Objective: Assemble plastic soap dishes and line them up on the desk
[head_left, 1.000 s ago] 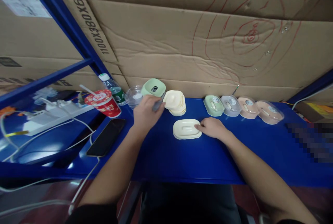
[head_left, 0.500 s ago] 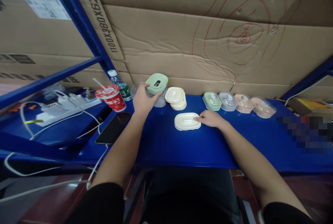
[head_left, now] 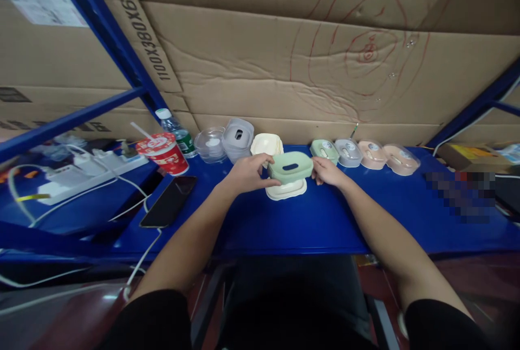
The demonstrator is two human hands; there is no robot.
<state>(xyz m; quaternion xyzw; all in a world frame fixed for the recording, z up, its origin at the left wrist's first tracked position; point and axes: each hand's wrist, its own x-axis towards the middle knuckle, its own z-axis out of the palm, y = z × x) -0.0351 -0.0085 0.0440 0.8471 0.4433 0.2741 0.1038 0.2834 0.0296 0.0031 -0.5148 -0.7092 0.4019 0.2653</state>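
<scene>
Head view: left fingers (head_left: 271, 182) pinch a rounded green plastic piece (head_left: 293, 158), right fingers (head_left: 320, 164) apparently its edge.

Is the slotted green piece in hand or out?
In hand: the left hand clasps one end of the green piece, right hand at the other.

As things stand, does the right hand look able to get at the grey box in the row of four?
Probably yes: the right hand is close by, and only bare blue table shows between it and the grey box. It seems busy at the edge of the green piece, though.
</scene>
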